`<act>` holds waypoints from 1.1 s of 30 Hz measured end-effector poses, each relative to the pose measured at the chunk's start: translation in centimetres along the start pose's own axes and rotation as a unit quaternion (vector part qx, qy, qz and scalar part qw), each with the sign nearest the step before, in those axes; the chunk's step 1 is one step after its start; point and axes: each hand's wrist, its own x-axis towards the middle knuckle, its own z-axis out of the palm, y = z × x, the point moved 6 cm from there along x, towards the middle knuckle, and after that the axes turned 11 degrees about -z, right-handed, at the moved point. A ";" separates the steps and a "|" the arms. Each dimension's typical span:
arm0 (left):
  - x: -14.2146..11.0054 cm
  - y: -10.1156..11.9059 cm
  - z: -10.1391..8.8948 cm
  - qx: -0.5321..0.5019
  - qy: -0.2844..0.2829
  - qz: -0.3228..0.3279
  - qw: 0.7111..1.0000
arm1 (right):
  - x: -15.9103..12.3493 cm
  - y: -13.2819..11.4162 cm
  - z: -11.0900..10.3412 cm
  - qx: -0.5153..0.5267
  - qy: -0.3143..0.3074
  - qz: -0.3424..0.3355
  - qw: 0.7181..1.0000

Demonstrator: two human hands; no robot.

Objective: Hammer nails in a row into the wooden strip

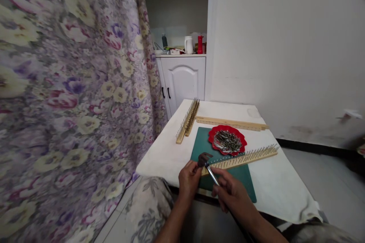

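Note:
My right hand is closed round the metal shaft of a claw hammer. Its dark head hangs just above the near left end of a wooden strip studded with rows of upright nails. At that same end is my left hand, its fingers bent and pinched together; whatever lies between the fingertips is hidden behind the hand and hammer head. The strip rests slantwise across a green mat. Just beyond it, a red scalloped dish holds a heap of loose nails.
Two more nail-studded strips lie at the table's far left. Plain wooden strips lie along the back. A white cloth covers the table. A floral curtain hangs left; a white cabinet and a wall stand behind.

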 end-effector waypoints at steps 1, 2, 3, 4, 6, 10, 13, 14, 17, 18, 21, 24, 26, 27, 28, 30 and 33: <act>0.0 0.1 0.0 -0.003 0.000 0.000 1.000 | 0.0 0.1 0.0 -0.007 0.000 0.000 1.000; 0.0 0.1 -0.1 -0.007 -0.001 0.001 1.000 | -0.1 0.1 0.0 -0.011 0.000 0.001 1.000; 0.0 0.1 -0.1 -0.011 -0.002 0.000 1.000 | -0.1 0.2 0.0 -0.011 0.000 0.001 1.000; 0.0 0.1 -0.1 -0.013 -0.002 -0.001 1.000 | -0.1 0.2 0.0 -0.009 0.002 -0.001 1.000; 0.0 0.0 -0.1 -0.012 -0.004 -0.001 1.000 | 0.0 0.3 0.0 -0.005 0.006 -0.007 1.000; 0.0 -0.2 -0.1 -0.009 0.002 0.003 1.000 | 0.0 0.4 0.1 -0.008 -0.004 -0.001 1.000; -0.1 -0.1 -0.2 -0.009 0.003 0.006 1.000 | -0.1 0.1 -0.2 0.007 0.007 0.002 1.000; -0.1 0.0 -0.2 -0.011 0.000 0.008 1.000 | -0.1 -0.1 -0.5 0.013 0.013 0.002 1.000; -0.1 0.1 -0.4 -0.022 -0.017 0.013 1.000 | -0.3 -0.7 -2.1 0.026 0.030 0.002 0.999; -0.1 0.1 -0.5 -0.025 -0.024 0.015 0.999 | -0.3 -0.8 -2.9 0.026 0.040 -0.001 0.999; 0.0 0.0 -1.1 -0.025 -0.041 0.021 0.999 | -0.3 -1.0 -6.0 0.030 0.083 -0.027 0.996; 0.5 0.1 -2.2 -0.015 -0.038 0.024 0.999 | -0.4 -0.6 -9.2 0.026 0.138 -0.050 0.989; 1.5 0.7 -3.0 -0.001 -0.030 0.027 0.999 | -0.7 -0.3 -10.9 0.026 0.178 -0.059 0.982; 2.2 1.3 -3.3 0.011 -0.029 0.032 0.999 | -0.8 -0.2 -11.5 0.028 0.193 -0.062 0.979; 3.0 2.2 -3.4 0.023 -0.033 0.042 0.998 | -0.9 -0.2 -12.0 0.032 0.203 -0.064 0.977; 4.7 4.4 -2.8 0.054 -0.061 0.079 0.994 | -1.0 -0.4 -12.5 0.042 0.212 -0.070 0.974; 7.3 7.9 0.2 0.113 -0.130 0.149 0.974 | -1.1 -0.8 -12.8 0.054 0.219 -0.074 0.972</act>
